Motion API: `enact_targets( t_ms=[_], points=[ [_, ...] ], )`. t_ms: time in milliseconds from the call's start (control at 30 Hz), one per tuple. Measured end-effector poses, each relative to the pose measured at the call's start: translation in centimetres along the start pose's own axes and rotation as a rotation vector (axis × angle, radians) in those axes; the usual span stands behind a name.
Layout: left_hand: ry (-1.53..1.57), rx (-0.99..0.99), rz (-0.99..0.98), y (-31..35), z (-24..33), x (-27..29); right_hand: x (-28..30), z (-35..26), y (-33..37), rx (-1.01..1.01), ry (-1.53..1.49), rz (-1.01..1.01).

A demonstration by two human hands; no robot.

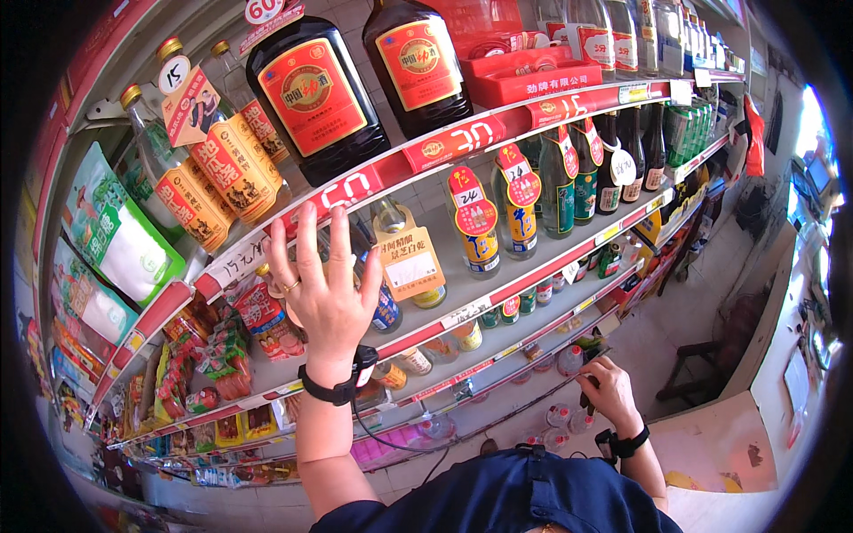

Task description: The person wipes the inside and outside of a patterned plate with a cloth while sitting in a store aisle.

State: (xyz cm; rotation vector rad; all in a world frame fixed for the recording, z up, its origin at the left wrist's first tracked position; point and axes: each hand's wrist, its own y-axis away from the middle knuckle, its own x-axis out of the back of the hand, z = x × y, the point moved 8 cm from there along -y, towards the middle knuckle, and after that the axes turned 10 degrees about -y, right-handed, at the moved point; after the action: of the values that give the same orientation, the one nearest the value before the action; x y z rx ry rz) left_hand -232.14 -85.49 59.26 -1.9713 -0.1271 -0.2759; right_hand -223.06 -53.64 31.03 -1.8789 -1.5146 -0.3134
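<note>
"Where is the left hand (324, 289) hanging?"

"It is hanging in front of the red shelf edge (453, 145), fingers pointing toward the far side and standing apart from one another. Its thumb is sticking out to the right. I can't tell whether the fingertips are touching the edge."

"What is standing closest to it?"

"Just to the right, on the shelf below that edge, a clear bottle (429, 296) is wearing a beige tag (409, 259), and a blue-labelled bottle (386, 309) is partly hiding between it and the hand."

"And the right hand (607, 388)?"

"That one is hanging lower, on the near right, beside the bottom shelves. Its fingers are curling inward; I can't tell whether they are gripping anything."

"What is filling the shelf above the edge?"

"Two big dark bottles are standing there: one (313, 93) beyond the left hand, the other (419, 67) to its right. Farther right, a red crate (529, 75) is sitting beside them. On the left, orange-labelled bottles (235, 164) are standing near a green and white pouch (124, 231)."

"Anything on the wrists?"

"Both are wearing black bands; the left one (330, 388) is showing most clearly."
</note>
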Motion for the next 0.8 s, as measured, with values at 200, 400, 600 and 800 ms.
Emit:
enact_targets(
  t_ms=[200,400,600,800],
  points=[
    [0.014,0.001,0.022,-0.6,1.4,-0.8,0.7,1.2,0.8,-0.064,-0.006,0.01],
    [0.033,0.005,0.056,-1.0,1.8,-1.2,0.9,2.2,1.7,-0.091,0.017,0.011],
    [0.054,-0.007,0.057,-1.3,2.7,-1.4,0.8,1.5,1.6,-0.086,0.014,0.004],
    [0.015,0.029,0.056,-1.3,3.2,-1.1,0.6,1.0,1.6,-0.078,-0.006,0.026]
  ],
)
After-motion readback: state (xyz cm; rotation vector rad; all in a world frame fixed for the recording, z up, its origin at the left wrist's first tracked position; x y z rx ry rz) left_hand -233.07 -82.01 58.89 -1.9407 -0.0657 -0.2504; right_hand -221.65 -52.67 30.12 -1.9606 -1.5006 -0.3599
